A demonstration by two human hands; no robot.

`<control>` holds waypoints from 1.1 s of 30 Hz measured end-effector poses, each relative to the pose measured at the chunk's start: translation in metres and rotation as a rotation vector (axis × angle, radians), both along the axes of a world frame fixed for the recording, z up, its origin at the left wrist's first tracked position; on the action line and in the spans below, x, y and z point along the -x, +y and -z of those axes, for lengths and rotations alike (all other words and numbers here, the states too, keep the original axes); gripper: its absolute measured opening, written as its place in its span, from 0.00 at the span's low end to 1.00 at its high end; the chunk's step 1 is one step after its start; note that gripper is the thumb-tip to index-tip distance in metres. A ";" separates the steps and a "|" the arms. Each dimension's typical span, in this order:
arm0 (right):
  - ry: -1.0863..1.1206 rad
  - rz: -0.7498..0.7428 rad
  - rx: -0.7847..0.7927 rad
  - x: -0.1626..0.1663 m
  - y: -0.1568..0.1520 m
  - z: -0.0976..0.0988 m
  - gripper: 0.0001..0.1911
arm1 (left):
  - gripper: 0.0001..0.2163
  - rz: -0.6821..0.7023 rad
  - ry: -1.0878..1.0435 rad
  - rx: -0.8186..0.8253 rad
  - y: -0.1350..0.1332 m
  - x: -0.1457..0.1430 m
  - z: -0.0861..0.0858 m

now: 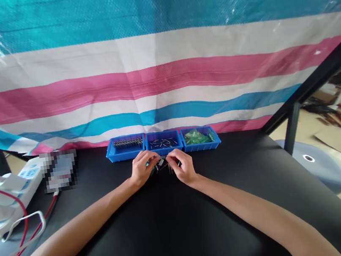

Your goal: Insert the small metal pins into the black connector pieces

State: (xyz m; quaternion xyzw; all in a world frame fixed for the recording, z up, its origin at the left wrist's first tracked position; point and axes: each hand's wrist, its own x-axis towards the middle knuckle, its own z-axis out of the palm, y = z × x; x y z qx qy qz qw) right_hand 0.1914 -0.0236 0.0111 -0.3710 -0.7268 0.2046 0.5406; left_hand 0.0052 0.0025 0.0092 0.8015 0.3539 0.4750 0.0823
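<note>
My left hand [143,167] and my right hand [182,165] meet near the middle of the black table, fingertips pinched and almost touching. Whatever lies between the fingers is too small to make out. A small pale piece [161,162] shows in the gap between the hands. Below it, several thin metal pins [167,168] lie on the tabletop, partly covered by the fingers. Just beyond stand three blue bins in a row. Short metal cylinders [128,143] line the left bin [125,155], thin dark pins [163,142] lie scattered in the middle bin [165,150], and green plastic packets [198,136] fill the right bin [201,146].
On the left, a white power strip [28,173] with plugs and red and white cables [25,209] sits beside a blurred-out device [61,172]. A striped plastic sheet [150,79] hangs behind the bins. A grey stool [320,169] stands off the table's right edge.
</note>
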 end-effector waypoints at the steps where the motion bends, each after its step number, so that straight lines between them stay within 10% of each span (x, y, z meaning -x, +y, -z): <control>1: 0.000 0.002 -0.007 0.000 0.000 0.000 0.05 | 0.05 0.011 -0.008 -0.004 0.000 0.000 0.000; 21: -0.090 0.012 0.000 0.004 0.006 0.003 0.08 | 0.12 0.015 -0.117 0.156 -0.010 0.003 0.001; 33: -0.102 0.015 0.006 0.004 0.005 0.003 0.08 | 0.11 0.045 -0.021 -0.106 -0.002 0.001 0.003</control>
